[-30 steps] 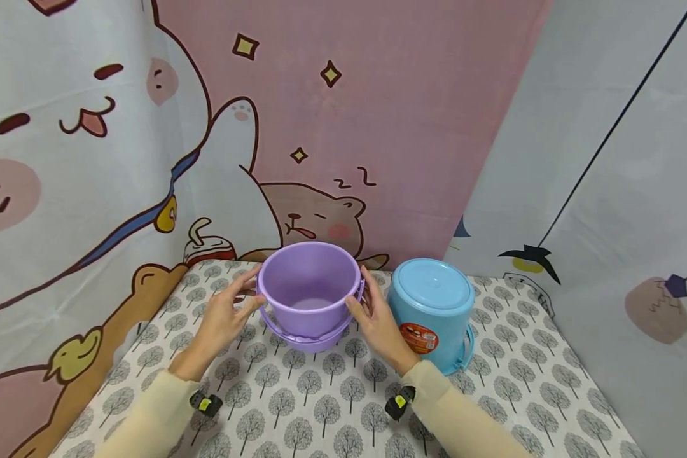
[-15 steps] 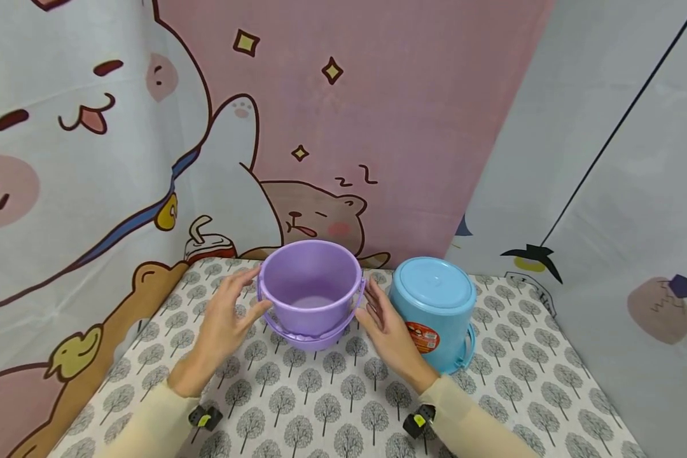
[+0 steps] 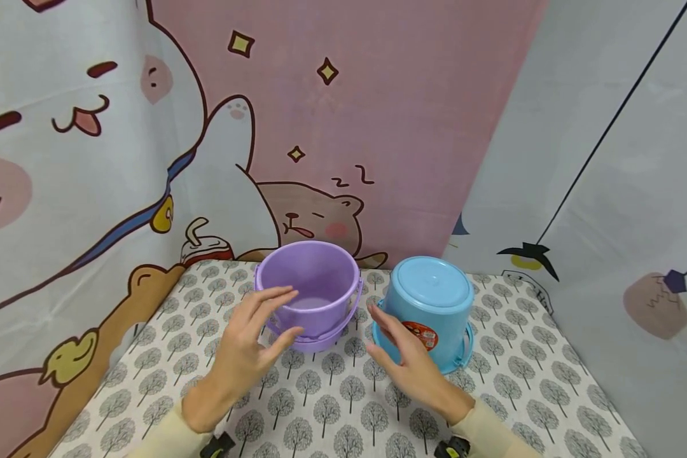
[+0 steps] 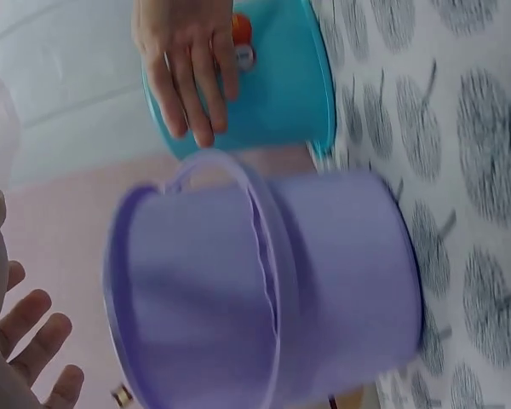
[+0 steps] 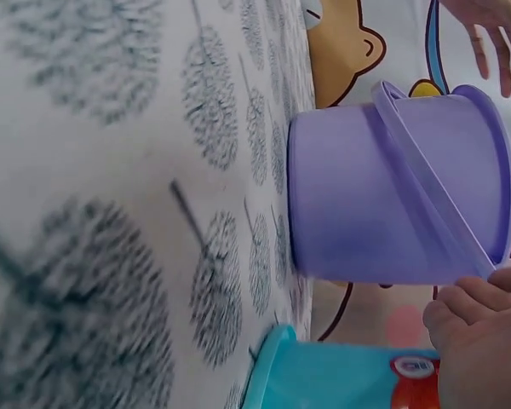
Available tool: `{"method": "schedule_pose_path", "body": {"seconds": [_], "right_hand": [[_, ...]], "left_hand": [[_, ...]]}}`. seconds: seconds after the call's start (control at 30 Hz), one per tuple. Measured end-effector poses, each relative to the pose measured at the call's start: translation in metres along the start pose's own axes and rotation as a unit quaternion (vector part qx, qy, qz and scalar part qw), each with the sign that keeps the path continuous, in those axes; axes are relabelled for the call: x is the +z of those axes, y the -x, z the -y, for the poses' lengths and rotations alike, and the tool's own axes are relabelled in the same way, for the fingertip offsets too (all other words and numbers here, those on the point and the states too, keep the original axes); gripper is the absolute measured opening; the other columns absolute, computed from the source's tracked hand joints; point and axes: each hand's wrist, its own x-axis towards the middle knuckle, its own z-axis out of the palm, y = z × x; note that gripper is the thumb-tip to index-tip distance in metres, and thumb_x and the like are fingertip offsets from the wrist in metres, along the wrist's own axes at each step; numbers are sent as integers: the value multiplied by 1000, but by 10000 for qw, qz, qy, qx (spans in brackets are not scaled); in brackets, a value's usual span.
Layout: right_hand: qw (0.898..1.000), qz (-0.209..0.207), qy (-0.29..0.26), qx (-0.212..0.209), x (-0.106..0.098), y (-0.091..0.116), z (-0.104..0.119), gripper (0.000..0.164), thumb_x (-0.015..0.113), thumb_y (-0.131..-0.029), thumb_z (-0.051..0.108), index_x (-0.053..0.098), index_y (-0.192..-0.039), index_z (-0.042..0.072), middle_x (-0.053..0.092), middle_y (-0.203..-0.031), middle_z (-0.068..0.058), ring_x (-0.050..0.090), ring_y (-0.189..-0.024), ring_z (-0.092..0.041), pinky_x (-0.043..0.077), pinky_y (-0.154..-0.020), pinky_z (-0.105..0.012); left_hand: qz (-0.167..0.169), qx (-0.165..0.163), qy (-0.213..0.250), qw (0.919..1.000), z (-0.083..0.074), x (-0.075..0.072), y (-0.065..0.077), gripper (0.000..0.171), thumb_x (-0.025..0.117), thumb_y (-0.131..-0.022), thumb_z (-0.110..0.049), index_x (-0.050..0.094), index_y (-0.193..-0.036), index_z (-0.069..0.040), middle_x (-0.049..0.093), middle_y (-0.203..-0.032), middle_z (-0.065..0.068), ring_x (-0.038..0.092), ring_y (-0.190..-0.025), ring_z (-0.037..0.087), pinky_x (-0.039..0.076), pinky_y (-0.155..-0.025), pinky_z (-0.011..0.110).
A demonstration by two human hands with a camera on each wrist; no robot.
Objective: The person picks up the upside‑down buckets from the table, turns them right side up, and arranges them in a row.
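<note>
A purple bucket (image 3: 315, 318) stands upright with its mouth up, its handle (image 4: 277, 281) hanging down the near side. My left hand (image 3: 243, 350) hovers in front of it with fingers spread, holding nothing; in the head view it covers part of the rim. To the right, a light blue bucket (image 3: 435, 286) rests upside down, its base on top and a red label on its side. My right hand (image 3: 412, 366) is held out in front of the blue bucket, fingers extended and nothing in them. Whether it touches that bucket I cannot tell.
A cloth with a grey tree print (image 3: 320, 413) covers the table under both buckets. Behind the table hangs a curtain (image 3: 412, 127) with cartoon animals, close to the back of the purple bucket. Another curtain (image 3: 607, 191) borders the right side.
Both hands have let go of the purple bucket's rim and drawn back toward me. The left moved right across its front; the right moved right, toward the blue bucket. Both buckets stay put.
</note>
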Motion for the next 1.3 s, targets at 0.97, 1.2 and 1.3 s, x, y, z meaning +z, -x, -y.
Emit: {"method": "schedule_pose_path", "body": {"seconds": [0.97,1.2,1.3], "right_hand": [[9940,-331,1041,24,-58,74,-30,43,78,-113,13,72,-155,15,83,-133,-1,81,-113,-8,75,-92,-34],[9883,-550,1355,437,-69,82,-45,24,83,-111,18,82,-135,16,86,-114,8,78,-99,3,74,-83,-28],[9842,-597,1479,774,-75,83,-49,20,85,-109,21,83,-129,17,85,-108,12,77,-96,4,73,-85,-27]], "left_hand": [[3468,-2153,905,9084,-62,113,19,88,69,-110,-71,46,-178,-21,55,-178,7,59,-161,31,57,-132,60],[3472,-2510,1100,8968,-63,138,16,87,71,-115,-49,33,-184,-11,49,-182,17,53,-166,35,53,-136,61],[3435,-2711,1217,8909,-62,149,14,98,77,-112,-50,25,-186,-12,47,-182,20,53,-166,37,53,-135,62]]}}
